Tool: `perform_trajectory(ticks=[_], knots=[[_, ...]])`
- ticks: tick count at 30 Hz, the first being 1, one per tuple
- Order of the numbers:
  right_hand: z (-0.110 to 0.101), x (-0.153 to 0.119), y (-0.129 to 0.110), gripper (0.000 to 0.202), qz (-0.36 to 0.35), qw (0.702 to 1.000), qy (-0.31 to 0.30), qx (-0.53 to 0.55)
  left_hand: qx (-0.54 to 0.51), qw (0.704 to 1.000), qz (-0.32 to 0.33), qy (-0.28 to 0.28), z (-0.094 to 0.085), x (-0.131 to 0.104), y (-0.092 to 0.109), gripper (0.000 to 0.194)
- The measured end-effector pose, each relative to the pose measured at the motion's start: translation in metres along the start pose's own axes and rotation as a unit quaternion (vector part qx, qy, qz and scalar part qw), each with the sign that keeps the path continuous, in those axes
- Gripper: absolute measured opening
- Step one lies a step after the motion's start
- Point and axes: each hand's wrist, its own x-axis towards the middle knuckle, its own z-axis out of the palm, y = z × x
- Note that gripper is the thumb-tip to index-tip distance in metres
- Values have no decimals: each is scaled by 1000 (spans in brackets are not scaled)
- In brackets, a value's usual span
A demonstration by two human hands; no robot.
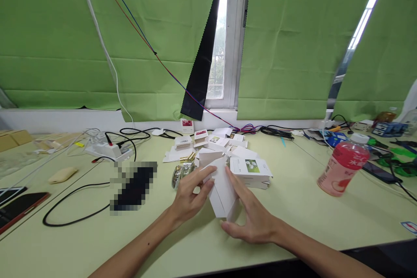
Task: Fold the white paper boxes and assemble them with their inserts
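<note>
A white cardboard box (222, 191) with loose flaps is held between my two hands, tilted above the table. My left hand (193, 191) pinches its left side between thumb and fingers. Along the right side lie the fingers of my right hand (252, 213), its thumb near the lower end. Just behind the right hand rests a white box with a flower picture (250, 167). Shiny metal caps or jars (182, 171) stand beyond my left hand, with gold-coloured tubes (188, 157) beside them. Several flattened or part-folded white cartons (216, 140) are piled farther back.
A pink drink bottle (343, 165) stands on the right, near a phone (381, 172). To the left lie a blurred-out dark object (135, 186), a black cable (52, 204), a power strip (110, 152) and a beige rounded object (62, 175). Green blinds (293, 43) hang behind the table.
</note>
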Motion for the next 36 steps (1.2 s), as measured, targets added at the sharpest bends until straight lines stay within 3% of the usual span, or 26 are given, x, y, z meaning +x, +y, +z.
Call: perform_trajectory(ticks=[7, 12, 17, 23, 36], knots=[[1, -5, -4, 117, 24, 999, 12, -48, -90, 988, -129, 12, 2, -2, 3, 28], [2, -1, -9, 118, -48, 991, 76, -94, -152, 967, -201, 22, 5, -3, 4, 30], [4, 4, -11, 95, -140, 953, 171, -208, -196, 945, -258, 30, 9, -2, 9, 36], [3, 6, -15, 72, -218, 903, 242, -282, -236, 928, -286, 22, 14, -3, 11, 38], [1, 9, -20, 58, -280, 869, 278, -298, -247, 915, -318, 16, 20, -5, 18, 43]])
